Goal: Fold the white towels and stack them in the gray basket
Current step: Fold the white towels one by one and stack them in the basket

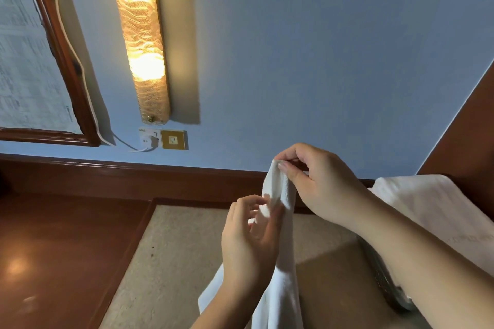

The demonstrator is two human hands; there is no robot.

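Hotel-type room, I'd say: blue wall [320, 61], lit amber wall lamp [139, 37], brass switch plate [173, 139] beside a socket [148, 139], wood-framed mirror [61, 56], polished dark wood desk [53, 248] with beige inset [187, 262], wood skirting behind.

White towel [280, 248] hangs bunched lengthwise; another towel [438, 211] lies right.

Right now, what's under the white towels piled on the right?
The gray basket: only a strip of its wall shows below the pile of white towels, partly behind the right hand's forearm. Its inside is hidden.
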